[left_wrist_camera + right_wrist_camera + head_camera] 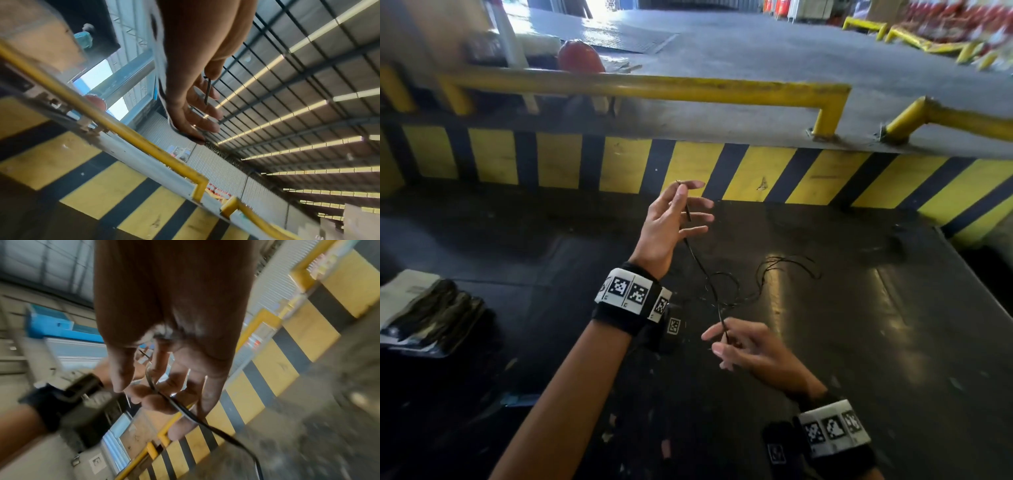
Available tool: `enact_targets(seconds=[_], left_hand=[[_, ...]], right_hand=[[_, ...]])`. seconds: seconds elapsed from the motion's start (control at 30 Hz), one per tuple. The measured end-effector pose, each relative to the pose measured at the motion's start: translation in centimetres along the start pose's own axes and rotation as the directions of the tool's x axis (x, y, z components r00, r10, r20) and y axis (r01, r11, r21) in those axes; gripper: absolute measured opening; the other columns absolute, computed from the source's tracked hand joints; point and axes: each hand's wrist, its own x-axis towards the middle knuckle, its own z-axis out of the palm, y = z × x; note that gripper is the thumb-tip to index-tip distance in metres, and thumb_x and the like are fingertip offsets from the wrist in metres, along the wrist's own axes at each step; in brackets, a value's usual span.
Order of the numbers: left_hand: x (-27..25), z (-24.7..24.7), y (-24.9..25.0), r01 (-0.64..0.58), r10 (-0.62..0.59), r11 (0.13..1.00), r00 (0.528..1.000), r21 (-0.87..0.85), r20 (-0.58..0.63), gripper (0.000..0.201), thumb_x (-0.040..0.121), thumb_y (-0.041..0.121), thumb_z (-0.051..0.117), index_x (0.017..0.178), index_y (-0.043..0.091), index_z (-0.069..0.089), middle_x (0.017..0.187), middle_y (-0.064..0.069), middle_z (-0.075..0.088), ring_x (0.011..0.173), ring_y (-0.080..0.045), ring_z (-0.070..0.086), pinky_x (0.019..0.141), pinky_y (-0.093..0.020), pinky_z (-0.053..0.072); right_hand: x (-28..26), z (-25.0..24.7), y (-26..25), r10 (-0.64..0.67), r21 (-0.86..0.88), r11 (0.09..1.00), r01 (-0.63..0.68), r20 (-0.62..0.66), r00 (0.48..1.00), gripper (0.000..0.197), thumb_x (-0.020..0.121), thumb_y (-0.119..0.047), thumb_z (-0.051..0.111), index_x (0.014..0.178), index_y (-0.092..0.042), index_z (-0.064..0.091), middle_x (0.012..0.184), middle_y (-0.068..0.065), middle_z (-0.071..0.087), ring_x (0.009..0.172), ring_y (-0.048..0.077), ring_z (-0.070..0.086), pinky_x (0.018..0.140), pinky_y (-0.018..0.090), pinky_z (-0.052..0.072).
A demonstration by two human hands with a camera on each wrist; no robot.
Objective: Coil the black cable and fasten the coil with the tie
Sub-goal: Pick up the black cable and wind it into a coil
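Observation:
A thin black cable (702, 267) runs through the air between my two hands. My left hand (685, 192) is raised and pinches one cable end between thumb and forefinger, its other fingers spread. The left wrist view shows that short end (207, 91) under the thumb of the left hand (209, 81). Lower and nearer, my right hand (722, 337) holds the cable lightly in curled fingers. In the right wrist view the cable (205, 423) crosses the fingers of the right hand (156, 386). The remainder lies in loose loops (774, 274) on the black table (859, 342). I cannot make out a tie.
A stack of dark flat packets (431, 315) lies at the table's left edge. A small dark object (900, 236) sits at the far right. Behind the table stands a yellow-and-black striped wall (756, 174) with a yellow rail (654, 87) above it.

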Motion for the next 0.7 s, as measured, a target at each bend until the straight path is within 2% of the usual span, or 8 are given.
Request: enact_targets(seconds=[0.13,0.17,0.23,0.33,0.4,0.53,0.6,0.7], left_hand=[[-0.2,0.2,-1.6,0.025,-0.031,0.98,0.999,0.198,0.028,0.035,0.11,0.03,0.035,0.128,0.01,0.059,0.103,-0.015,0.068,0.09,-0.03,0.069,0.089,-0.05,0.054],[-0.6,0.4,-2.0,0.034,-0.046,0.974,0.998,0.224,0.049,0.035,0.11,0.03,0.035,0.128,0.011,0.058,0.102,-0.016,0.068,0.089,-0.029,0.069,0.09,-0.052,0.055],[-1.6,1.0,-2.7,0.054,-0.08,0.968,0.992,0.244,0.097,0.033,0.111,0.029,0.034,0.13,0.012,0.055,0.103,-0.024,0.068,0.089,-0.032,0.071,0.093,-0.055,0.056],[-3.4,2.0,-3.5,0.072,-0.107,0.972,0.983,0.224,0.15,0.032,0.111,0.029,0.033,0.13,0.013,0.053,0.108,-0.033,0.068,0.094,-0.044,0.074,0.096,-0.062,0.054],[-4.6,2.6,-3.6,0.082,-0.118,0.976,0.978,0.2,0.174,0.031,0.111,0.028,0.033,0.13,0.012,0.052,0.106,-0.033,0.069,0.094,-0.047,0.074,0.096,-0.064,0.055],[-6.3,3.2,-2.9,0.099,-0.131,0.985,0.963,0.143,0.235,0.032,0.111,0.029,0.031,0.13,0.012,0.051,0.102,-0.027,0.072,0.085,-0.035,0.075,0.092,-0.062,0.058],[-7.0,3.2,-2.4,0.126,-0.148,0.987,0.951,0.099,0.27,0.033,0.111,0.03,0.03,0.13,0.013,0.051,0.102,-0.03,0.07,0.084,-0.035,0.073,0.092,-0.062,0.058],[-7.9,2.9,-2.0,0.197,-0.182,0.98,0.93,-0.015,0.32,0.036,0.11,0.034,0.029,0.132,0.014,0.05,0.1,-0.023,0.068,0.082,-0.033,0.071,0.092,-0.063,0.056]], right_hand=[[0.1,-3.5,-5.3,-0.138,-0.22,0.968,0.119,-0.072,0.988,0.019,0.099,-0.028,0.063,0.115,-0.023,0.072,0.074,-0.004,0.061,0.065,0.004,0.059,0.061,0.018,0.052],[0.2,-4.3,-6.7,-0.182,-0.275,0.95,0.149,-0.098,0.978,0.02,0.1,-0.03,0.062,0.113,-0.021,0.073,0.076,0.0,0.065,0.063,0.006,0.06,0.058,0.019,0.05],[0.7,-5.8,-9.2,-0.266,-0.394,0.898,0.196,-0.131,0.955,0.025,0.099,-0.037,0.059,0.107,-0.02,0.075,0.081,0.004,0.072,0.062,0.015,0.063,0.055,0.03,0.05],[2.2,-7.6,-11.3,-0.34,-0.532,0.822,0.203,-0.172,0.925,0.028,0.098,-0.04,0.055,0.098,-0.021,0.076,0.075,0.007,0.072,0.058,0.025,0.06,0.054,0.043,0.048],[3.3,-8.6,-12.0,-0.369,-0.584,0.786,0.203,-0.18,0.912,0.03,0.098,-0.039,0.055,0.095,-0.019,0.076,0.071,0.005,0.07,0.055,0.02,0.057,0.052,0.037,0.047],[4.9,-9.8,-13.1,-0.383,-0.599,0.774,0.204,-0.186,0.905,0.019,0.096,-0.034,0.067,0.092,-0.017,0.074,0.066,-0.008,0.059,0.055,0.007,0.048,0.054,0.025,0.04],[5.5,-10.1,-13.1,-0.384,-0.588,0.781,0.208,-0.19,0.903,0.013,0.094,-0.032,0.072,0.093,-0.019,0.074,0.066,-0.012,0.058,0.056,0.011,0.05,0.056,0.029,0.042],[6.3,-10.2,-12.4,-0.389,-0.544,0.808,0.225,-0.205,0.898,0.017,0.092,-0.034,0.074,0.094,-0.017,0.075,0.07,-0.007,0.063,0.062,0.029,0.057,0.058,0.038,0.046]])
